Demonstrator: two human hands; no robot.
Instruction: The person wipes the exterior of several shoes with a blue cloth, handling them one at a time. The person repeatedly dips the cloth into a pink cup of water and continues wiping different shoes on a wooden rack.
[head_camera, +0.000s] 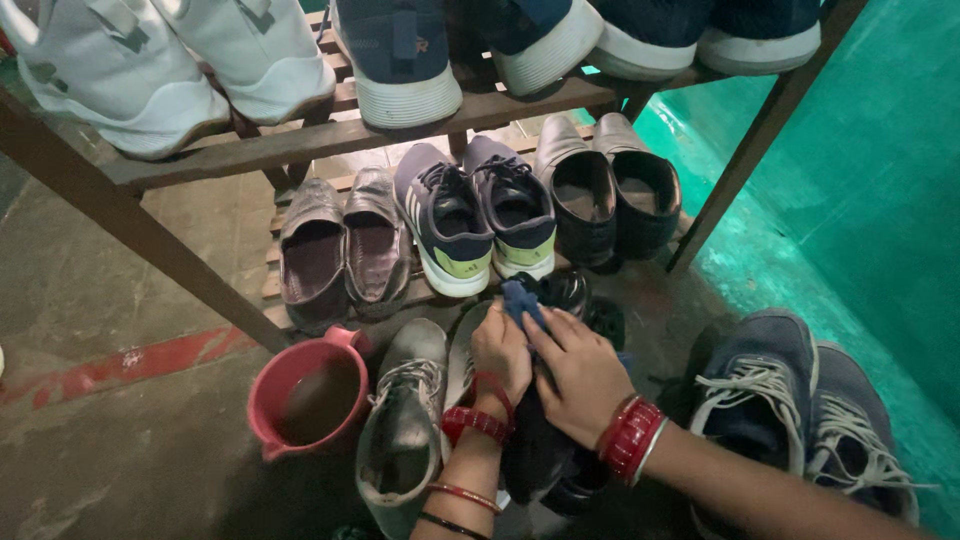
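My left hand pinches a blue cloth against a black shoe on the floor before the rack. My right hand rests flat on that shoe, fingers loose; pink mug nearby.

A blue cloth on a black shoe, a pink mug, red bangles.
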